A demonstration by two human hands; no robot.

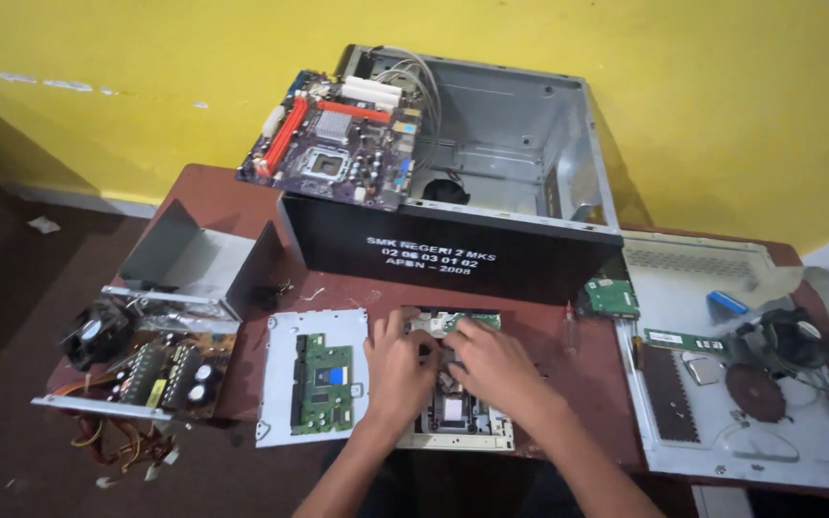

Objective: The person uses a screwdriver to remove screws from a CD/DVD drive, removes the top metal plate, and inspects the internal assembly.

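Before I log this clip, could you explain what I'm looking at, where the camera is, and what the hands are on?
There is no machine here: a person works with two bare hands. The single picture comes from a camera on that person's head, looking down at a reddish-brown wooden table.

The left hand and right hand both rest on an opened flat metal drive unit with its insides exposed. Whether either hand grips a part is hidden.

Beside the left hand lies a grey metal plate carrying a green circuit board. Behind stands an open black computer case, with a purple motherboard leaning on its edge. At the far left sits an opened power supply with loose wires. At the right, a pale metal side panel holds a green memory stick and a black cooling fan.
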